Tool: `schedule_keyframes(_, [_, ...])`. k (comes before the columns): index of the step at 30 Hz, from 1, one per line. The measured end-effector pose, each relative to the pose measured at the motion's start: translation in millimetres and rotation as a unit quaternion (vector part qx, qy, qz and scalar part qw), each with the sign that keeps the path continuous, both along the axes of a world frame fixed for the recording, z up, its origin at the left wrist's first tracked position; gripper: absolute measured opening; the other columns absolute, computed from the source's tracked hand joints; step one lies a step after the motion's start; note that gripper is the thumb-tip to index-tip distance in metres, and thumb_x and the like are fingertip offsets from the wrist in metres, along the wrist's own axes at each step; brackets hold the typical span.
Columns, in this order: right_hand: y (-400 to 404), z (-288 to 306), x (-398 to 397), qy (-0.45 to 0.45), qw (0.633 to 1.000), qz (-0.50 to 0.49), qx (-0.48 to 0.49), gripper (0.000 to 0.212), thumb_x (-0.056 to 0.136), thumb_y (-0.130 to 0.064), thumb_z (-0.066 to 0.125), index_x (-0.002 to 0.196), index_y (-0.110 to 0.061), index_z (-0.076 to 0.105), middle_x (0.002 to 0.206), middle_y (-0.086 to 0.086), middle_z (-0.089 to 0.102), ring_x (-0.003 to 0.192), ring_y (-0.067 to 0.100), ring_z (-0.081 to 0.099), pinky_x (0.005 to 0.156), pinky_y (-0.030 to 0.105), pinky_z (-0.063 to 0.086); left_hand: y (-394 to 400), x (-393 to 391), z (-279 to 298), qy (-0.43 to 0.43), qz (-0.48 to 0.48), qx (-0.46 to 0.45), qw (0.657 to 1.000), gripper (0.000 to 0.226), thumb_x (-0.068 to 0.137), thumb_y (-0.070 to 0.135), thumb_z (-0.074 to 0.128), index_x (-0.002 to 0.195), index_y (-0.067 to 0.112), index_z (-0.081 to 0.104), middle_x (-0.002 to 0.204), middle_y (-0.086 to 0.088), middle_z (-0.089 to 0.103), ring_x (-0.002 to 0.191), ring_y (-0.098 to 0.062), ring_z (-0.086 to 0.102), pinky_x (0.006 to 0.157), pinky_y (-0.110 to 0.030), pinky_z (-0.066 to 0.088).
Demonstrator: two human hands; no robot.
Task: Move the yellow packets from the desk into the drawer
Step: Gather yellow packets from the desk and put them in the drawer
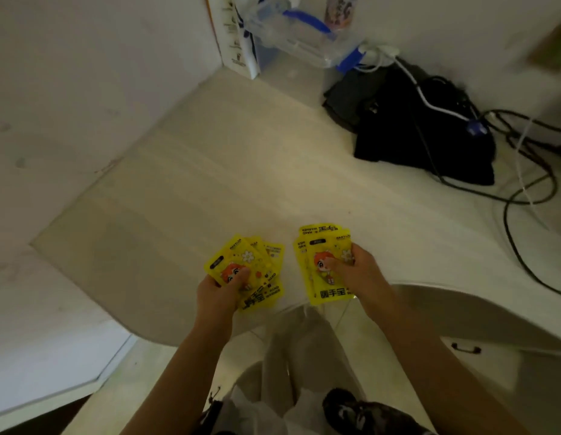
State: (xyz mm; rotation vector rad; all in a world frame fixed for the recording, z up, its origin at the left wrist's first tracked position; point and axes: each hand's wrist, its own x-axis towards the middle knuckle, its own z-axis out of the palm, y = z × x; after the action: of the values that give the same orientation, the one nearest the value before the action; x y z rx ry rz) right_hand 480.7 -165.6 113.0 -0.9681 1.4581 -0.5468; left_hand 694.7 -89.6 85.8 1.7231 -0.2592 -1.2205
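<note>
We have both hands at the near edge of the worktop [241, 171], each with a fan of yellow packets. Our left hand [218, 291] pinches its stack [241, 262] with the thumb pressed on the top packet and the fingers hidden beneath, so this grip is closed on several packets at once; the packets splay toward the far side, which suggests they were gathered loosely, not squared up. Our right hand [356, 271] holds a second stack [320, 265] the same way, thumb on the printed face, fingers curled round the right side. Both stacks sit at or just over the worktop's near edge, and we cannot tell whether they are lifted or resting on it. Taking them in two bundles looks like a way to clear them in one trip. A dark handle [466, 349] shows under the worktop's right part, probably the drawer front, which appears shut, so one hand may need freeing. At the far right corner lie a black bag [429, 142] and cables [524, 196], well apart from the packets.
</note>
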Motion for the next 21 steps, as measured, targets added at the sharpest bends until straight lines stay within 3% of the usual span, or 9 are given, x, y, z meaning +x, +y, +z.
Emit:
schedule_keyframes(2, [30,8,-10,-0.005,1.000,-0.028,-0.003,0.015,0.087,-0.016,0.066,0.100,-0.022,0.067,0.095,-0.001,0.074,0.083,0.015,0.072,0.068,0.032,0.059,16,-8,6,0.001,-0.027,-0.003,1.000,0.014,0.083,0.007,0.069,0.089,0.020,0.069,0.078,0.000,0.074,0.081,-0.023,0.069,0.076,-0.044,0.056])
schedule_keyframes(5, [74,16,-30,-0.018,0.998,-0.056,0.001,0.014,0.088,-0.015,0.065,0.100,-0.020,0.068,0.095,0.002,0.075,0.086,0.019,0.072,0.076,0.038,0.060,33,-24,12,-0.003,-0.077,-0.003,0.997,0.015,0.083,0.008,0.069,0.095,0.018,0.069,0.091,-0.008,0.073,0.086,-0.028,0.069,0.079,-0.048,0.056])
schedule_keyframes(8, [117,17,-53,-0.014,0.995,-0.100,0.009,0.011,0.089,-0.016,0.064,0.097,-0.023,0.068,0.092,-0.002,0.075,0.084,0.018,0.071,0.072,0.034,0.058,47,-46,14,-0.023,-0.138,-0.003,0.990,0.019,0.082,0.012,0.072,0.100,0.017,0.070,0.095,-0.010,0.073,0.083,-0.024,0.069,0.078,-0.044,0.056])
schedule_keyframes(12, [171,17,-86,-0.016,0.986,-0.165,0.020,0.011,0.089,-0.014,0.063,0.090,-0.025,0.065,0.085,-0.004,0.073,0.076,0.013,0.070,0.063,0.028,0.055,70,-85,12,-0.032,-0.204,-0.003,0.978,0.023,0.079,0.011,0.074,0.100,0.018,0.070,0.098,-0.008,0.073,0.090,-0.027,0.070,0.084,-0.054,0.056])
schedule_keyframes(15, [213,17,-115,-0.021,0.978,-0.205,0.027,0.015,0.089,-0.012,0.063,0.089,-0.027,0.064,0.091,-0.001,0.073,0.083,0.018,0.070,0.069,0.030,0.057,95,-122,10,-0.024,-0.254,0.001,0.967,0.023,0.080,0.014,0.073,0.101,0.023,0.068,0.101,-0.002,0.073,0.094,-0.023,0.069,0.086,-0.052,0.055])
schedule_keyframes(18, [259,12,-152,-0.017,0.967,-0.251,0.034,0.015,0.089,-0.010,0.062,0.090,-0.025,0.065,0.089,-0.001,0.072,0.078,0.015,0.069,0.064,0.027,0.055,124,-163,8,-0.029,-0.300,0.004,0.954,0.018,0.082,0.016,0.073,0.094,0.027,0.066,0.098,0.003,0.071,0.093,-0.020,0.068,0.084,-0.045,0.056])
schedule_keyframes(21, [312,4,-194,-0.014,0.952,-0.303,0.052,0.015,0.088,-0.009,0.063,0.100,-0.017,0.067,0.093,0.004,0.073,0.082,0.022,0.070,0.076,0.038,0.058,161,-210,3,-0.020,-0.329,0.011,0.944,0.017,0.081,0.015,0.073,0.094,0.025,0.066,0.098,0.000,0.071,0.092,-0.023,0.068,0.084,-0.047,0.056])
